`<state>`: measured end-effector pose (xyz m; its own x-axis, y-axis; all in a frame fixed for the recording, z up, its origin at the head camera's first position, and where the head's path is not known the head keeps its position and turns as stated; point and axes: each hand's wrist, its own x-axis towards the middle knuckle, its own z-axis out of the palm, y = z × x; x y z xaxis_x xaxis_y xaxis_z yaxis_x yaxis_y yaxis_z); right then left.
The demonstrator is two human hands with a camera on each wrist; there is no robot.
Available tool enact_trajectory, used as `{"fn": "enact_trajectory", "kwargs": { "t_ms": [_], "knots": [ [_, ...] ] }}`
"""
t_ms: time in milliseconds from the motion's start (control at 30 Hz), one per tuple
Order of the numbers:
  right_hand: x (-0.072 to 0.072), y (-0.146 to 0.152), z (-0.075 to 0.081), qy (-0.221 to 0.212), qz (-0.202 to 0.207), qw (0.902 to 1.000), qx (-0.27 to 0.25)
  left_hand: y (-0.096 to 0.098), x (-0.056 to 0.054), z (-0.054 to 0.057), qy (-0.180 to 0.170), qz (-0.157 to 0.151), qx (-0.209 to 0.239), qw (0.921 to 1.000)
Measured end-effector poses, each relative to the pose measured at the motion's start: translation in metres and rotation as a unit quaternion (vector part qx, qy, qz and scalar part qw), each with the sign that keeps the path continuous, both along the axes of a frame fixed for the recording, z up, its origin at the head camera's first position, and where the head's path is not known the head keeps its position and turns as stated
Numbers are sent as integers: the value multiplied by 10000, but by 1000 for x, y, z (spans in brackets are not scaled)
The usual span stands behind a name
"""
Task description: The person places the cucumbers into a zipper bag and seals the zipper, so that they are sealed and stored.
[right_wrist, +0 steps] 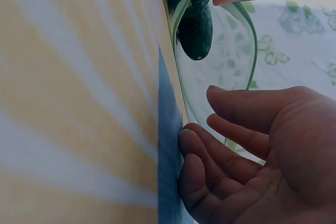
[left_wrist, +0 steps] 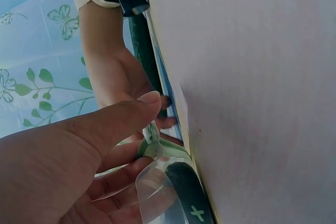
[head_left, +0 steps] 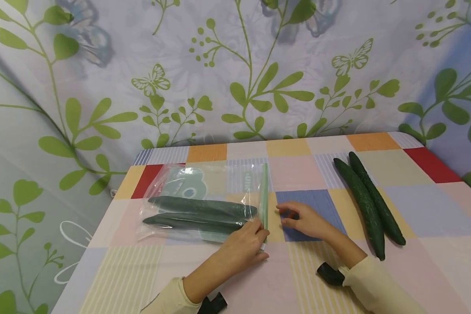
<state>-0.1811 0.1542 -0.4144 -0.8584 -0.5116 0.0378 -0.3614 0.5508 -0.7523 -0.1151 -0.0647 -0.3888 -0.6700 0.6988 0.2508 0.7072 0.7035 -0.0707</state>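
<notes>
A clear zip bag (head_left: 220, 181) with a green strip along its mouth lies flat on the table. Two cucumbers (head_left: 204, 207) rest side by side inside it. My left hand (head_left: 245, 242) pinches the bag's near corner by the mouth, thumb on one side and fingers on the other. In the right wrist view the bag's mouth gapes, with the end of a cucumber (right_wrist: 195, 30) showing within. Just right of the green strip, my right hand (head_left: 304, 219) rests low over the blue patch, fingers loosely bent and holding nothing.
Two more cucumbers (head_left: 361, 205) lie together on the table at the right, beyond my right hand. A patchwork cloth (head_left: 306, 152) in coloured squares covers the table. Behind it hangs a curtain (head_left: 235, 78) printed with leaves and butterflies.
</notes>
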Motion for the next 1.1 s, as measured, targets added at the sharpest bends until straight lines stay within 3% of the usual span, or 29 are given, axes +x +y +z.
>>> {"fn": "enact_trajectory", "kwargs": {
  "t_ms": [367, 633, 933, 1100],
  "knots": [
    [22, 33, 10, -159, -590, 9977, 309, 0, 1, -1, -203, 136, 4, 9997],
    [36, 54, 16, 196, -1103, 9914, 672, -1, 1, 0, -281, 174, 34, 9994],
    [43, 76, 29, 423, -2045, 9718, 1097, 0, 2, 1, -298, 165, 52, 9994],
    [42, 92, 36, 447, -2323, 9602, 1486, 0, 2, 1, -245, 117, 51, 9996]
  ]
}}
